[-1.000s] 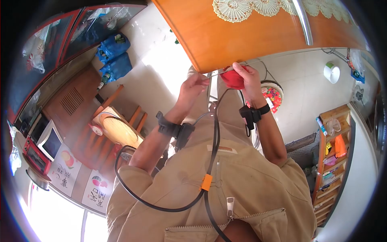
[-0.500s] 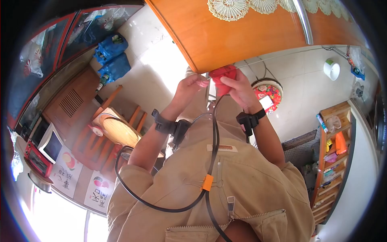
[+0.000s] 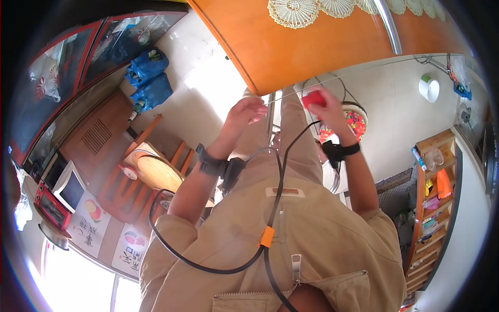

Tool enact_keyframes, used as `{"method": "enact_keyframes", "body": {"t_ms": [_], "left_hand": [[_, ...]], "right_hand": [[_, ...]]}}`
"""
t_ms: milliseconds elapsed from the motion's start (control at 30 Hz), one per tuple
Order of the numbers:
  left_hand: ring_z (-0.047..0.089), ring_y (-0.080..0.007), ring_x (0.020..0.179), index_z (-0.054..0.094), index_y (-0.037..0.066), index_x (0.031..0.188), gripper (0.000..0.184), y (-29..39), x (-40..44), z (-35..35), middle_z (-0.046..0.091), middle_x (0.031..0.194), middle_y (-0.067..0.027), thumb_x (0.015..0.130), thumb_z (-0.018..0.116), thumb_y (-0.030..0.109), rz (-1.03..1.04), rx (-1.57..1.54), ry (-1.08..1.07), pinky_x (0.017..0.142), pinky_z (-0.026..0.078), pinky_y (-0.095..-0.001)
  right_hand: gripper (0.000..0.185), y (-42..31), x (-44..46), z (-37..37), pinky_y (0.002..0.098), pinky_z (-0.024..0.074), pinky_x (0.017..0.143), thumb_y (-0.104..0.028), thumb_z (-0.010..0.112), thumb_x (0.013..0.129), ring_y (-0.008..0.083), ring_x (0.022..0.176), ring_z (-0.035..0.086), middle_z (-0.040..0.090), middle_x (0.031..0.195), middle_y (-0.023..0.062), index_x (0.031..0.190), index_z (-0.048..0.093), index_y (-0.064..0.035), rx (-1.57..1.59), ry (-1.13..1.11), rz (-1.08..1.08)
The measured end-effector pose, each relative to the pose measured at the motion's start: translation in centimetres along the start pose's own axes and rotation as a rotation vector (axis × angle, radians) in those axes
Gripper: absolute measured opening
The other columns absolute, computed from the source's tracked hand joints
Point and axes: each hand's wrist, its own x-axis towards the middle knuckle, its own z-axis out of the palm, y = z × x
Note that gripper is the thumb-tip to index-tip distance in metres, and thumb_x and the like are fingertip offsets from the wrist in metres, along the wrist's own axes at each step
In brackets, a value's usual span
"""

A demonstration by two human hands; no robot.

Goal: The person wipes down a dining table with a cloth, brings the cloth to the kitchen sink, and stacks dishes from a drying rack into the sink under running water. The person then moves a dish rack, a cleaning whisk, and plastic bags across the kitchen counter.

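I have the red cloth (image 3: 313, 99) bunched in the right hand (image 3: 326, 109), whose fingers are closed around it, out in front of the knees. The left hand (image 3: 247, 113) is apart from it, fingertips pinched at the near end of a thin line (image 3: 379, 66), which looks taut. That line runs close past the red cloth and off to the upper right; I cannot tell whether the two touch. Each wrist wears a black strap. Just ahead of the hands I see the corner of an orange wooden panel (image 3: 322, 44) with lace trim (image 3: 293, 13) along its top. Near the right wrist is a round stool (image 3: 356, 122) with a floral cover. Farther out I see a white-and-green container (image 3: 429, 89) to the right and blue bags (image 3: 152, 95) on the floor to the left.
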Motion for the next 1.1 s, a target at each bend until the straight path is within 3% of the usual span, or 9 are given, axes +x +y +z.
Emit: {"method": "enact_keyframes", "body": {"t_ms": [100, 167, 267, 333, 367, 533, 633, 833, 1100], "left_hand": [[0.061, -0.0212, 0.111, 0.059, 0.0, 0.119, 0.028, 1.3, -0.3, 1.4, 0.066, 0.113, -0.0105, 0.093, 0.049, 0.005, -0.044, -0.269, -0.136, 0.092, 0.049, -0.0326], [0.062, -0.0215, 0.11, 0.058, 0.0, 0.119, 0.025, 1.6, -0.1, 2.3, 0.065, 0.113, -0.0108, 0.097, 0.052, 0.011, -0.064, -0.381, -0.224, 0.092, 0.049, -0.0323], [0.063, -0.0184, 0.103, 0.06, 0.0, 0.117, 0.031, 0.6, 1.0, 2.7, 0.066, 0.105, -0.0096, 0.101, 0.055, 0.026, -0.088, -0.464, -0.173, 0.089, 0.05, -0.0305], [0.063, -0.015, 0.091, 0.062, 0.0, 0.112, 0.037, -0.2, 1.9, 2.5, 0.066, 0.095, -0.0065, 0.101, 0.055, 0.035, -0.041, -0.184, -0.089, 0.083, 0.05, -0.0287], [0.061, -0.0122, 0.081, 0.064, 0.0, 0.106, 0.035, -0.7, 1.7, 2.9, 0.065, 0.085, -0.0036, 0.102, 0.055, 0.034, 0.026, -0.208, -0.027, 0.077, 0.048, -0.0264], [0.061, -0.0113, 0.074, 0.066, 0.001, 0.098, 0.032, -0.9, 1.4, 3.9, 0.066, 0.079, -0.0035, 0.1, 0.056, 0.031, 0.061, -0.198, 0.098, 0.071, 0.047, -0.0265], [0.06, -0.0111, 0.069, 0.067, 0.002, 0.091, 0.029, -0.6, 1.3, 3.8, 0.067, 0.074, -0.0041, 0.099, 0.058, 0.028, 0.071, -0.174, 0.137, 0.067, 0.046, -0.0272], [0.06, -0.0111, 0.068, 0.067, 0.001, 0.09, 0.029, 0.2, 0.9, 3.8, 0.067, 0.073, -0.0045, 0.098, 0.058, 0.027, 0.041, -0.131, 0.209, 0.066, 0.046, -0.0267], [0.062, -0.013, 0.074, 0.066, 0.002, 0.101, 0.035, -0.4, 1.4, 2.3, 0.066, 0.079, -0.003, 0.101, 0.057, 0.035, 0.052, -0.089, 0.177, 0.071, 0.049, -0.0286]], "right_hand": [[0.025, -3.9, -0.4, -4.9, 0.036, 0.0547, 0.082, -0.023, 0.063, 0.095, 0.0208, 0.094, 0.066, 0.067, 0.101, 0.0091, 0.113, 0.06, -0.0051, 0.404, 0.155, 0.064], [0.037, -4.6, 1.3, -7.6, 0.0338, 0.0556, 0.082, -0.036, 0.061, 0.098, 0.0189, 0.087, 0.064, 0.065, 0.097, 0.0082, 0.112, 0.059, -0.002, 0.85, 0.277, 0.136], [0.043, -3.7, 4.8, -9.5, 0.0349, 0.0566, 0.082, -0.041, 0.059, 0.099, 0.0194, 0.085, 0.066, 0.065, 0.095, 0.0087, 0.11, 0.058, 0.0002, 0.759, 0.295, 0.125], [0.042, -5.1, 5.2, -8.5, 0.0388, 0.058, 0.083, -0.041, 0.057, 0.099, 0.0206, 0.083, 0.067, 0.065, 0.094, 0.0099, 0.11, 0.058, -0.0005, 0.767, 0.311, 0.079], [0.043, -4.8, 5.2, -8.3, 0.0411, 0.059, 0.081, -0.041, 0.056, 0.1, 0.0225, 0.084, 0.068, 0.065, 0.095, 0.0109, 0.112, 0.057, 0.0002, 0.741, 0.332, 0.061], [0.048, -6.4, 4.5, -6.6, 0.0452, 0.0613, 0.074, -0.043, 0.052, 0.101, 0.0288, 0.084, 0.07, 0.066, 0.098, 0.0138, 0.115, 0.055, 0.0023, 0.722, 0.229, -0.004], [0.051, -6.5, 4.4, -6.3, 0.0457, 0.0617, 0.071, -0.044, 0.05, 0.101, 0.0323, 0.083, 0.071, 0.067, 0.099, 0.0151, 0.117, 0.054, 0.0039, 0.669, 0.43, 0.034], [0.049, -5.9, 4.6, -6.3, 0.0438, 0.0613, 0.072, -0.043, 0.049, 0.102, 0.0296, 0.083, 0.072, 0.068, 0.1, 0.0186, 0.119, 0.05, 0.0035, 0.633, 0.378, 0.042], [0.045, -3.8, 5.2, -7.1, 0.029, 0.0558, 0.068, -0.042, 0.062, 0.097, 0.016, 0.077, 0.066, 0.067, 0.092, 0.0099, 0.102, 0.059, 0.0026, 0.507, 0.481, 0.094]]}}
